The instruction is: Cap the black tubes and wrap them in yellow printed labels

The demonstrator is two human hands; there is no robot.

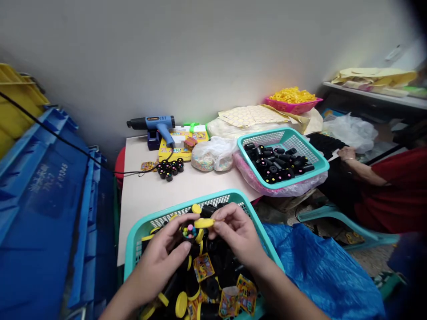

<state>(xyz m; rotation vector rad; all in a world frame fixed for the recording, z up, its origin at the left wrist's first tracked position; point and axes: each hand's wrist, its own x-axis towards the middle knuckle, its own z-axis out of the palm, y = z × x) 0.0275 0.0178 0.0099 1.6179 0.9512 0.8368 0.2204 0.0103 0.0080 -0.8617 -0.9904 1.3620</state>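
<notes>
My left hand (163, 253) is closed around a small black cup (189, 237) whose open top shows pink, yellow and blue balls. Between the thumb and fingers of my right hand (235, 226) is a yellow lid (204, 223), tilted just beside the cup's mouth. Both hands are over a turquoise basket (133, 240). Inside it lie black cylinders, other yellow lids (181, 304) and printed orange labels (203, 266). My palms hide part of the cup.
A second turquoise basket (320, 165) holds black cylinders. A blue heat gun (155, 123), a group of small black pieces (169, 169) and a bag of beads (213, 155) are on the table. Blue crates (40, 213) stand left. A person in a red sleeve (393, 186) works at right.
</notes>
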